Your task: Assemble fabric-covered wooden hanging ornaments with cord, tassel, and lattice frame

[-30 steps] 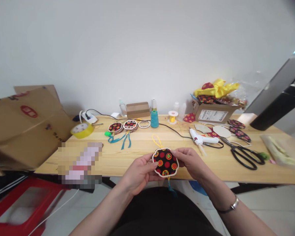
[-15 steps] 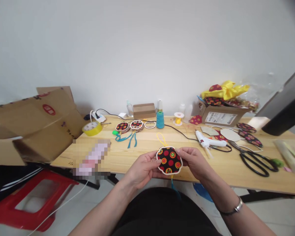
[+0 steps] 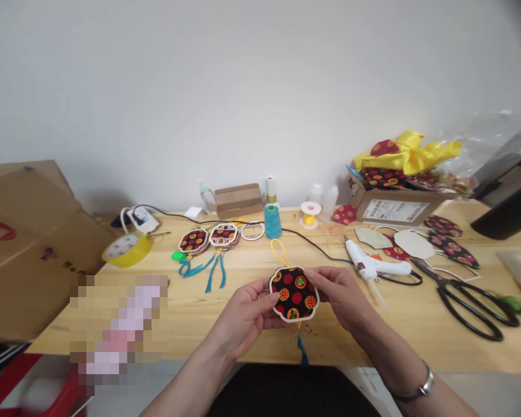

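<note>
Between my two hands is a flower-edged hanging ornament (image 3: 295, 294), its black patterned fabric framed by a pale rim. A yellow loop (image 3: 279, 252) sticks up from its top and a blue tassel (image 3: 302, 347) hangs below. My left hand (image 3: 254, 307) grips the left side, thumb on the front and fingers behind. The upper right edge is pinched by my right hand (image 3: 336, 292). Beyond them lie two stacks of similar pieces, a fabric-faced stack (image 3: 193, 240) and a lattice-topped stack (image 3: 224, 235), with blue tassels. A teal thread cone (image 3: 272, 222) stands behind the ornament.
To the right lie a white glue gun (image 3: 375, 263) and black-handled scissors (image 3: 473, 298). A carton of fabric (image 3: 391, 205) stands at the back right. On the left are yellow tape (image 3: 130, 250) and a large cardboard box (image 3: 30, 249). A black cable (image 3: 308, 240) crosses the table.
The view has shifted closer over the table, so its objects look larger and spread outward. Both hands keep their hold on the ornament, which sits slightly lower in view.
</note>
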A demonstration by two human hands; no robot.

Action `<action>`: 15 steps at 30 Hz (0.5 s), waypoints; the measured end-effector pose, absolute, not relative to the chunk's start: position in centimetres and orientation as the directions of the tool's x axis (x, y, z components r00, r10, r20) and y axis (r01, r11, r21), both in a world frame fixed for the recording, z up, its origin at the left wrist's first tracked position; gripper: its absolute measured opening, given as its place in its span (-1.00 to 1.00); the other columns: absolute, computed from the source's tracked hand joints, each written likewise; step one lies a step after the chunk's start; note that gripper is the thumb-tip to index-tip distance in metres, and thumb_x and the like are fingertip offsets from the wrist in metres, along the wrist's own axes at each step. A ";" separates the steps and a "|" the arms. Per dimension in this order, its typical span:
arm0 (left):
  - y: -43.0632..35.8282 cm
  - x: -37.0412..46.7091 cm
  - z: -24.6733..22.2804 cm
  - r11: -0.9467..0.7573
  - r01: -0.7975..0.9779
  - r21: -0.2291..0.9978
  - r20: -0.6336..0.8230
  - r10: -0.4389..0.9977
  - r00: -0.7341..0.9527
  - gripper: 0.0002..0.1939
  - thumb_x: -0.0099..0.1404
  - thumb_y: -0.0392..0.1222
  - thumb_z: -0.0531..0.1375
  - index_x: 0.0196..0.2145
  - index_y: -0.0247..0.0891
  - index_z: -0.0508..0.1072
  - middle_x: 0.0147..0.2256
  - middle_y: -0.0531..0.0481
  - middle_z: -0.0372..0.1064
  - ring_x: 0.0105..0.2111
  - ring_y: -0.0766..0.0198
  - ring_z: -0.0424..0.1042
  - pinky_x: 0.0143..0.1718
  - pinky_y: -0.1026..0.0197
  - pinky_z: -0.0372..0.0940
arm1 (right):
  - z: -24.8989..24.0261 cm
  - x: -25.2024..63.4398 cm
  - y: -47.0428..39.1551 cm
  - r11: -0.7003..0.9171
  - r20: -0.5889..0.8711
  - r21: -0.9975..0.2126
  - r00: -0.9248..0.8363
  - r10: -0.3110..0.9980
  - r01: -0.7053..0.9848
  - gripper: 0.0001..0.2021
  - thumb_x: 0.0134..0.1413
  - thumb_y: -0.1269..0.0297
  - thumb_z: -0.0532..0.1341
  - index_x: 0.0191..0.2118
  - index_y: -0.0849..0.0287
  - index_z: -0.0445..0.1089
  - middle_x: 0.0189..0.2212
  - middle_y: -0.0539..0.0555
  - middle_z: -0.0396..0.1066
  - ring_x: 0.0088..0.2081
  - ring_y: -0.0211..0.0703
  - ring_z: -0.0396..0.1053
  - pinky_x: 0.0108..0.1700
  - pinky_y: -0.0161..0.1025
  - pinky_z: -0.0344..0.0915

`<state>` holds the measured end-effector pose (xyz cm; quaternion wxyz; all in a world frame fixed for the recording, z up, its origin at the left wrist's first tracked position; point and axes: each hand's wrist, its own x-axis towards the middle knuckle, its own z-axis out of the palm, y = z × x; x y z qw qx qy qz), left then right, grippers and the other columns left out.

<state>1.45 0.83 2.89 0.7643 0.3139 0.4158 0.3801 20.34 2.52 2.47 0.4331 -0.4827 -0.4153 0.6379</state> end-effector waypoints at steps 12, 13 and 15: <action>3.6 0.7 2.9 0.500 -0.108 0.859 -0.469 0.854 0.223 -0.73 0.05 -0.12 0.38 -0.31 -0.35 0.58 -0.34 -0.15 0.55 -0.39 0.22 0.46 -0.31 0.17 0.38 | 2.2 20.2 4.7 -0.259 -0.249 -0.961 -0.096 0.964 -0.102 -0.59 -0.12 -0.07 0.28 -0.60 0.24 0.37 -0.66 -0.07 0.23 -0.59 -0.37 0.07 -0.51 -0.34 0.02; 3.7 0.5 2.8 0.503 -0.093 0.859 -0.476 0.853 0.215 -0.73 0.04 -0.11 0.38 -0.33 -0.35 0.59 -0.35 -0.14 0.54 -0.40 0.22 0.46 -0.31 0.18 0.38 | 2.1 20.1 4.7 -0.261 -0.252 -0.960 -0.093 0.963 -0.105 -0.59 -0.12 -0.07 0.28 -0.60 0.24 0.37 -0.66 -0.07 0.23 -0.59 -0.37 0.07 -0.52 -0.34 0.02; 3.7 0.4 2.7 0.507 -0.064 0.859 -0.488 0.851 0.195 -0.72 0.03 -0.08 0.38 -0.34 -0.35 0.59 -0.38 -0.13 0.54 -0.41 0.23 0.45 -0.32 0.20 0.37 | 1.8 19.9 4.8 -0.274 -0.264 -0.955 -0.093 0.960 -0.116 -0.59 -0.12 -0.07 0.28 -0.60 0.23 0.36 -0.65 -0.06 0.24 -0.57 -0.35 0.10 -0.51 -0.33 0.04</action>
